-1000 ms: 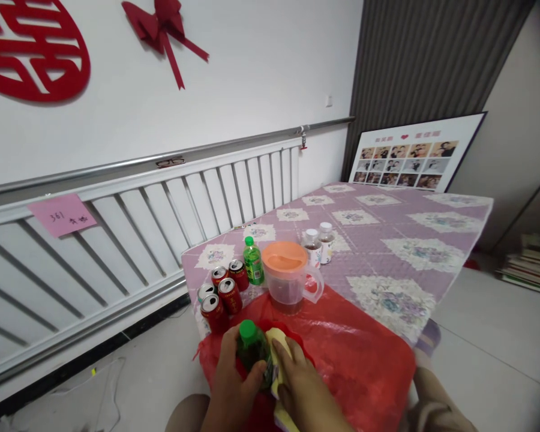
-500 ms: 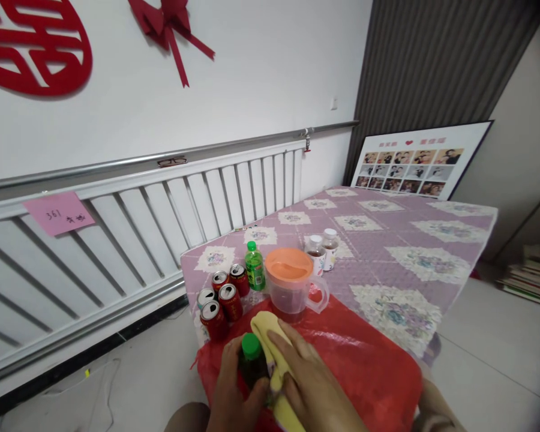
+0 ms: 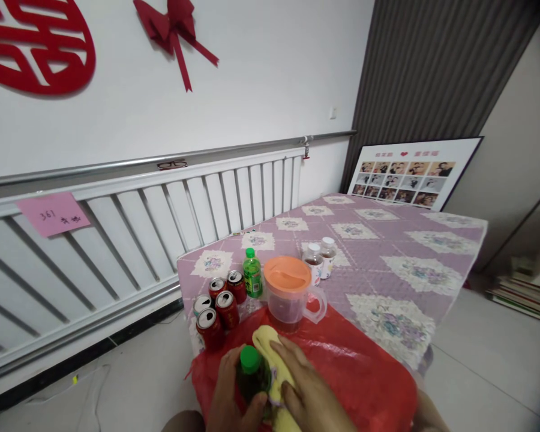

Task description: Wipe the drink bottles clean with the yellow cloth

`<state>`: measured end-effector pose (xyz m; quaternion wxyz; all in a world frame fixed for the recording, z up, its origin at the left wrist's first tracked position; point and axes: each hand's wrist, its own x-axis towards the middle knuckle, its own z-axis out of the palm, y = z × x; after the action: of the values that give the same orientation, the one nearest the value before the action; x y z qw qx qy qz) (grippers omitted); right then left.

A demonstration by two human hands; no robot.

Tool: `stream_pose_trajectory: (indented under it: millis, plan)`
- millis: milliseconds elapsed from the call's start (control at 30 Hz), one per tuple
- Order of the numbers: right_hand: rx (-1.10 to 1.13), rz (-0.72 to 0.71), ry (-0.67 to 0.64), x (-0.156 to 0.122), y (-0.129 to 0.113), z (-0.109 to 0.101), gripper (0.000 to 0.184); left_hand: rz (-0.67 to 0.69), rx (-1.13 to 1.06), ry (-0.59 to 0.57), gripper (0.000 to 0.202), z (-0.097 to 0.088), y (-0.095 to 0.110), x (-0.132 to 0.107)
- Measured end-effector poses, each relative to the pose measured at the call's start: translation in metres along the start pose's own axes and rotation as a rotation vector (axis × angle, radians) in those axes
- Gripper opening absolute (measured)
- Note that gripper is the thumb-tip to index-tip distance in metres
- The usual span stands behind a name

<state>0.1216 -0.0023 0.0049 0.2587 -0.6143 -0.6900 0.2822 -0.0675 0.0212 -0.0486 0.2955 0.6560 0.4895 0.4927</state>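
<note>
Near the bottom of the head view, my left hand is wrapped round a dark green bottle with a bright green cap, held upright. My right hand grips a folded yellow cloth and presses it against the bottle's right side. Below both hands lies a red plastic sheet. Just beyond them stands a clear plastic pitcher with an orange lid. The lower part of the bottle is hidden by my fingers and the cloth.
Several opened drink cans cluster at the table's left edge, beside a green bottle. Two white-capped bottles stand behind the pitcher. A floral tablecloth covers the table, and a white radiator runs along the wall.
The camera view has tilted slightly, so the table things sit a little lower. Both hands keep their hold on the bottle and the cloth, which stays against the bottle's side.
</note>
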Motion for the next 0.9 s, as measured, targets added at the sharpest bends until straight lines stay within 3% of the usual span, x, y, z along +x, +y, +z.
stream_pose_trajectory:
  millis: [100, 167, 367, 467, 533, 633, 767, 900]
  plan:
    - [0.042, -0.059, 0.052, 0.002, -0.013, -0.016, 0.064, 0.009, 0.006, 0.007, 0.064, -0.001, 0.001, 0.001]
    - [0.056, -0.053, 0.040, 0.006, -0.013, -0.015, 0.065, 0.010, -0.009, -0.001, 0.063, -0.001, 0.004, 0.001]
    - [0.023, 0.072, -0.068, 0.016, 0.025, 0.030, 0.078, -0.014, -0.055, -0.087, 0.066, -0.007, -0.001, 0.007]
    - [0.036, 0.071, -0.026, 0.015, 0.039, 0.041, 0.078, -0.037, -0.093, -0.235, 0.070, -0.016, -0.002, 0.018]
    - [0.049, 0.053, -0.009, 0.013, 0.037, 0.034, 0.077, -0.044, -0.125, -0.381, 0.073, -0.021, 0.002, 0.027]
    - [0.084, 0.010, 0.041, 0.007, 0.022, 0.010, 0.073, -0.063, -0.142, -0.487, 0.077, -0.027, 0.014, 0.038]
    - [0.115, -0.094, 0.126, -0.001, -0.002, -0.018, 0.065, -0.040, -0.190, -0.532, 0.086, -0.025, 0.022, 0.040]
    - [0.116, -0.071, 0.081, -0.001, -0.007, -0.015, 0.067, -0.038, -0.271, -0.487, 0.076, -0.018, 0.017, 0.034]
